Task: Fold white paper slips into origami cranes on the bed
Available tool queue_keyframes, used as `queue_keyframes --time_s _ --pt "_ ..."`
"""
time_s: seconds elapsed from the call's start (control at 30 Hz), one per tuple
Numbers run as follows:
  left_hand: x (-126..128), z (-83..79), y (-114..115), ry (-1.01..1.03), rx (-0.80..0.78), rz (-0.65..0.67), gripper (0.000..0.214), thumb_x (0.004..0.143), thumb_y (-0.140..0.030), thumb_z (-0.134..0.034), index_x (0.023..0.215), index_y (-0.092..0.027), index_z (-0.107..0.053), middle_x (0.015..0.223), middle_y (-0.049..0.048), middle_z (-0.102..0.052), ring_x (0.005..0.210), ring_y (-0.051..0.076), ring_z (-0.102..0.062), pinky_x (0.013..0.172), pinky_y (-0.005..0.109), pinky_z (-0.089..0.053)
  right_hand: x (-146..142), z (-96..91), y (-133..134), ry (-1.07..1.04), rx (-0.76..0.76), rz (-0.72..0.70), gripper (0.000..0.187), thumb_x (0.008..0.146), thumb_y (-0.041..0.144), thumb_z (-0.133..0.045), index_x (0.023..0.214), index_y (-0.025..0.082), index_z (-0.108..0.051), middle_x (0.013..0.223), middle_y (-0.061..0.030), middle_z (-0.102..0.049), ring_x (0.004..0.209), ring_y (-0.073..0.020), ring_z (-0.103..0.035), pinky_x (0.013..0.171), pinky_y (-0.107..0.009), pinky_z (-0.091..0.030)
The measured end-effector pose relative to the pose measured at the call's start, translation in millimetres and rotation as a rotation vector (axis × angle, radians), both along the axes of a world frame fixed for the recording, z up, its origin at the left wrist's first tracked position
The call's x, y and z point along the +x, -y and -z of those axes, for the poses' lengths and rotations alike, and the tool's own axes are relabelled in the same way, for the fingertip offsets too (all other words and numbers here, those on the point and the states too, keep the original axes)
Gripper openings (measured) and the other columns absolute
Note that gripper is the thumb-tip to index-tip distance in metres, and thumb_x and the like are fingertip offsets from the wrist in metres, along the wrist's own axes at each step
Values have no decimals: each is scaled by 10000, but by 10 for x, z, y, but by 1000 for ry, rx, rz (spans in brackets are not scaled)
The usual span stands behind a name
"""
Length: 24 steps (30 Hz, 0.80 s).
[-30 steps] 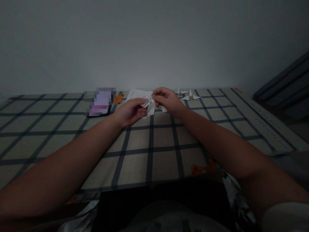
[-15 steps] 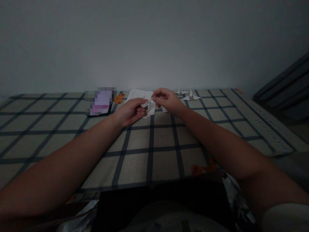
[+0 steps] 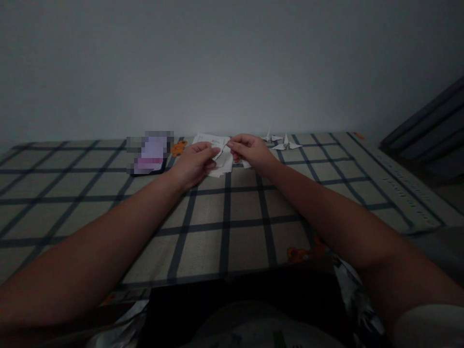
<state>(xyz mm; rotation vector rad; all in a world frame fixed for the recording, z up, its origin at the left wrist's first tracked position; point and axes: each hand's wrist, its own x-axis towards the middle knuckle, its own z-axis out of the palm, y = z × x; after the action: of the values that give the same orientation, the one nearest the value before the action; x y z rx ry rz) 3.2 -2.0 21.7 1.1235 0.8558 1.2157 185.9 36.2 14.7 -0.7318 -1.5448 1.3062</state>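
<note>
Folded paper point(image 3: 222, 155) sits between your two hands, just above a small heap of loose sheets point(image 3: 226, 167) on the cloth-covered desk point(image 3: 246, 208). Your left hand point(image 3: 192, 164) is clamped on it, thumb on top; your right hand point(image 3: 252, 151) has thumb and forefinger drawn together near its far tip, though it is too dim and small to tell whether they grip it. As a judgement, steady the body with your left and work only with your right fingertips; press each crease lightly, as thin paper of this kind would likely tear or go soft if rubbed.

Your piece looks white, thin and narrow, with a sharp edge. Well to its right, two paper cranes point(image 3: 286, 144) show crisp points and spread wings. Your cloth has a woven look, with dark lines crossing pale squares.
</note>
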Motion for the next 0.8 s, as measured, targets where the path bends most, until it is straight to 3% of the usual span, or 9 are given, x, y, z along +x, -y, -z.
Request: queue_keyframes --time_s 0.37,0.57,0.8 --pt "15 18 -3 -22 1 17 186 715 -174 -737 653 -152 -562 519 -31 -495 407 37 -374 433 176 -258 2 5 15 -13 28 -9 160 852 276 -733 885 164 -624 680 51 -588 587 -59 -540 570 -180 -475" --pt "25 -6 -18 61 -73 47 196 673 -130 -734 667 -148 -539 580 -44 -474 432 15 -336 413 146 -225 30 -40 16 -2 110 -47 277 771 279 -814 958 168 -643 765 36 -615 630 -68 -562 600 -194 -506" --pt "14 -48 -14 133 -195 113 145 649 -86 -688 700 -134 -561 561 -58 -425 419 3 -295 388 112 -201 70 -42 -22 24 71 -132 315 736 320 -834 927 156 -645 762 32 -624 635 -66 -560 617 -201 -515"
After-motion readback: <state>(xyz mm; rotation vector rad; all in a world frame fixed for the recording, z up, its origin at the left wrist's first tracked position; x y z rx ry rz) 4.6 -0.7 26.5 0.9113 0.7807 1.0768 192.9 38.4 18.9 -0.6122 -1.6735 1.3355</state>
